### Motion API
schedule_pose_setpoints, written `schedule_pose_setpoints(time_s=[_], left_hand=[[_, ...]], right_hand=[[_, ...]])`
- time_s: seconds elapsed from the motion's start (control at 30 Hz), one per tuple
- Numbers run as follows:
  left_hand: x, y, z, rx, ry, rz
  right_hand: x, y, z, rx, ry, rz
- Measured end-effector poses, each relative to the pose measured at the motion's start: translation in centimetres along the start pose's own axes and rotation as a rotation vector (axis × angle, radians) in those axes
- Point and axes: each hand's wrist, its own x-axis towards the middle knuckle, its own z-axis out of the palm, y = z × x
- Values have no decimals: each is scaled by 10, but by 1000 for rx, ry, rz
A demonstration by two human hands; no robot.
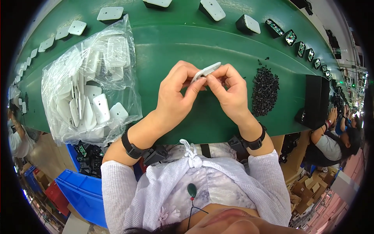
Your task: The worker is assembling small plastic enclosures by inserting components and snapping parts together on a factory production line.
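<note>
The left hand (180,84) and right hand (230,86) pinch 1 white plate (206,71) above the green work surface (167,46). White-capped housings (110,14) at far left, uncapped circuit-board housings (291,38) at far right and bagged plates (101,108) at left suggest work partway done. The held plate appears thin, tilted, nearly edge-on.

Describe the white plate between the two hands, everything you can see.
The plate is white, thin and smooth-looking, apparently hard plastic, with a rounded far end. It is seen at a steep angle, so its full outline is hidden. It slants up toward the right of the picture, above the green table. Fingers of the left hand and right hand pinch it and cover parts.
</note>
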Motion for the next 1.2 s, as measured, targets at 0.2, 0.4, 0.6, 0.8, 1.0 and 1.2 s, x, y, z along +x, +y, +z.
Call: schedule_pose_setpoints(time_s=[0.2, 0.4, 0.6, 0.8, 1.0, 1.2], left_hand=[[1, 2, -3, -192, 14, -152], [1, 2, -6, -252, -39, -227], [1, 3, -5, -256, -89, -263], [12, 3, -14, -203, 12, -319], [28, -19, -48, 505, 190, -146], [24, -17, -44, 912, 89, 64]], right_hand=[[2, -4, -9, -381, 142, -362], [7, -12, -14, -502, -41, -265], [9, -6, -23, -89, -143, 93], [17, 0, -27, -217, -154, 60], [98, -34, -78, -1476, 157, -715], [149, -34, -106, -1705, -125, -311]])
